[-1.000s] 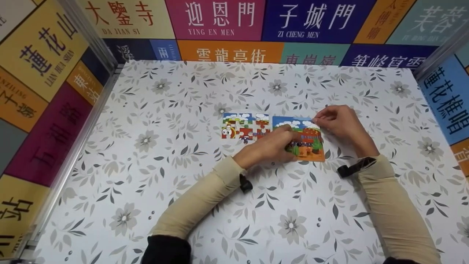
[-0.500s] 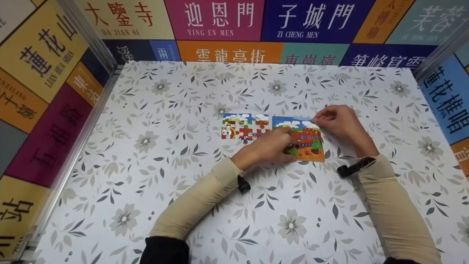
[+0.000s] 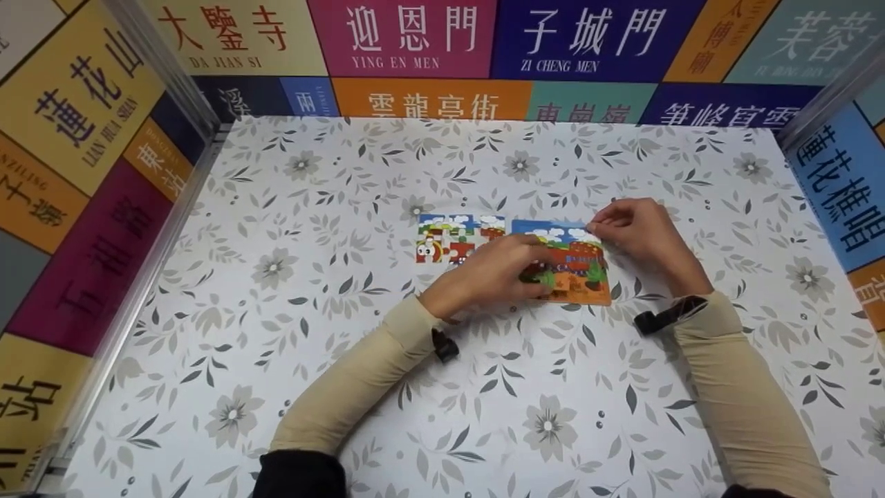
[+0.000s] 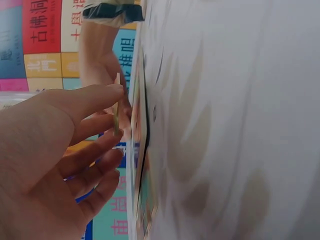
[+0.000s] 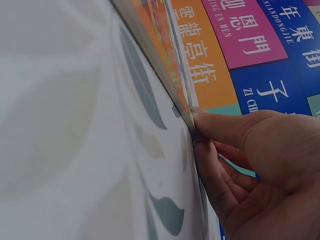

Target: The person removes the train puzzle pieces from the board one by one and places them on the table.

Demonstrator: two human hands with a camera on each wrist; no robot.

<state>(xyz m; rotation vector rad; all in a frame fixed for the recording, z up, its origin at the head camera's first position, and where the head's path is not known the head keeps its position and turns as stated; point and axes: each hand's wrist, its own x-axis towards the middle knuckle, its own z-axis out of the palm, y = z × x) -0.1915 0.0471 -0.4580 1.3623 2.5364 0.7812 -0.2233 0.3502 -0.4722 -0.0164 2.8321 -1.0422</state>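
A flat picture puzzle board [image 3: 577, 287] with sky, hills and orange ground lies on the table. My left hand [image 3: 480, 273] is over its left part and hides some of the picture. In the left wrist view, a thin puzzle piece [image 4: 116, 109], seen edge-on, is pinched between the thumb and fingers above the board. At the board's upper right corner my right hand [image 3: 639, 228] pinches the edge with thumb and fingertips. Left of the board lies a group of puzzle pieces [image 3: 442, 228], partly covered by my left hand.
White table [image 3: 346, 387] with grey flowers and leaves extends around the board. Panels with large characters [image 3: 415, 41] rise behind the table and along both sides.
My left hand has shifted slightly left across the board, showing more of the picture's lower part. The right hand stays at the corner, and the board has hardly moved.
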